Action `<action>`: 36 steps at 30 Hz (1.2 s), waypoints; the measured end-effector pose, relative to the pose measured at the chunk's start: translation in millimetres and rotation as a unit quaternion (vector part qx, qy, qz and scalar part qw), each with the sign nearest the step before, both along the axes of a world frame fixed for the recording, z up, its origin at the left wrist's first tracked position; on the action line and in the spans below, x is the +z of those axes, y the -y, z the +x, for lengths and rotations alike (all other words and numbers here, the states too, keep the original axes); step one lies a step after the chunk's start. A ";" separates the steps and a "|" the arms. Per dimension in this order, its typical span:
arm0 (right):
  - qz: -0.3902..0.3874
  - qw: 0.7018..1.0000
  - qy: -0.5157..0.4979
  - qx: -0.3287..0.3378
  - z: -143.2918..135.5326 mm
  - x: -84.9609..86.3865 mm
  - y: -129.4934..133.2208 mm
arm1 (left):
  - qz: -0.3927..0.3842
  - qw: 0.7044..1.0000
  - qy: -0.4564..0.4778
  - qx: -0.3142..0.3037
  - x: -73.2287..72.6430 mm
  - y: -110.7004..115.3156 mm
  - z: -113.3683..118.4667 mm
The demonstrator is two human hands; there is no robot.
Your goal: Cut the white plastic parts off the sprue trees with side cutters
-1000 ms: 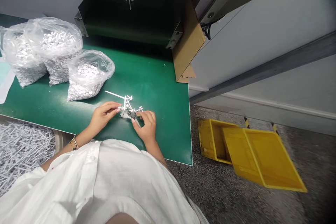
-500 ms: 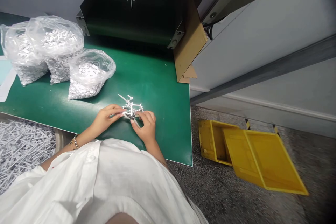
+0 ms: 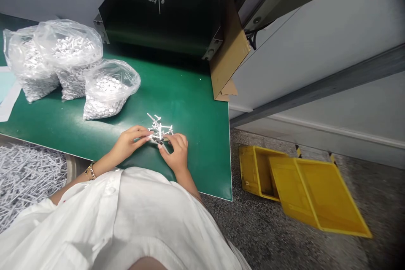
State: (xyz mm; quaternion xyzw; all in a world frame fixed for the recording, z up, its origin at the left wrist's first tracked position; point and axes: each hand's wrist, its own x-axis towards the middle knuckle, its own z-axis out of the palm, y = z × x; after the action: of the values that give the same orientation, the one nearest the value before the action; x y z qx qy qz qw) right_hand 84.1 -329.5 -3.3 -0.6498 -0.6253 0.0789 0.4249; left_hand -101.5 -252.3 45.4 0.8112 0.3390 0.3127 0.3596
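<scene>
Plastic cluster [image 3: 160, 128], white and many-branched, sits between the 2 hands, most of it just beyond their fingertips, with thin arms poking up and outward. The left hand [image 3: 129, 141] has its thumb and fingers narrowed to a pinch on the cluster's left side. The right hand [image 3: 177, 151] is curled around a small hand tool [image 3: 157, 139], dark at its near end; whether the tool grips the plastic is too small to tell. Under both hands lies a green tabletop [image 3: 199, 143].

A bracelet [image 3: 90, 171] circles the left wrist, and a white shirt [image 3: 142, 215] fills the space nearer than the hands. Beyond the left hand and to its left stand 3 clear bags of small white parts: a near bag [image 3: 103, 103], a middle bag [image 3: 76, 61] and a far-left bag [image 3: 36, 71]. Left of these lies some paper [image 3: 8, 107]. Beside the left forearm, lower than the tabletop, is a heap of white sticks [image 3: 31, 181].

Well beyond both hands, a dark green belt [image 3: 161, 33] carries 2 white branched pieces [image 3: 159, 1]. Beyond the right hand, to its right, stands a cardboard sheet [image 3: 229, 52]. Farther right of that hand, 2 yellow bins [image 3: 330, 196] rest on a speckled floor [image 3: 272, 240].
</scene>
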 end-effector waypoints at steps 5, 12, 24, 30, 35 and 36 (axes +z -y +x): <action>-0.014 1.000 0.014 0.007 0.6 -2.0 -0.3 | 0.020 1.000 0.002 -0.012 0.5 -0.7 -0.2; -0.038 0.998 0.049 0.016 0.0 -3.5 -1.3 | 0.029 0.999 -0.003 -0.025 -0.3 -3.2 -5.0; 0.002 0.996 0.091 0.007 -1.0 0.8 2.8 | -0.031 0.999 -0.012 -0.009 -7.0 1.3 -10.1; -0.003 0.993 0.121 0.010 -3.7 -0.4 3.7 | -0.088 0.996 -0.026 0.014 -14.9 1.8 -15.7; -0.019 0.994 0.104 0.005 -4.4 0.2 2.9 | -0.102 0.994 -0.021 0.023 -13.8 2.6 -14.9; -0.024 0.995 0.101 0.006 -4.4 0.7 2.8 | -0.103 0.994 -0.018 0.023 -13.0 2.7 -14.4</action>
State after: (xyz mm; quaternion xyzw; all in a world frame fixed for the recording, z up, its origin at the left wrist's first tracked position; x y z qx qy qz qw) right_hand 79.7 -332.3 -2.6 -0.6608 -0.6665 0.0301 0.3438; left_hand -116.0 -255.0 32.3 0.7675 0.3944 0.2696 0.4275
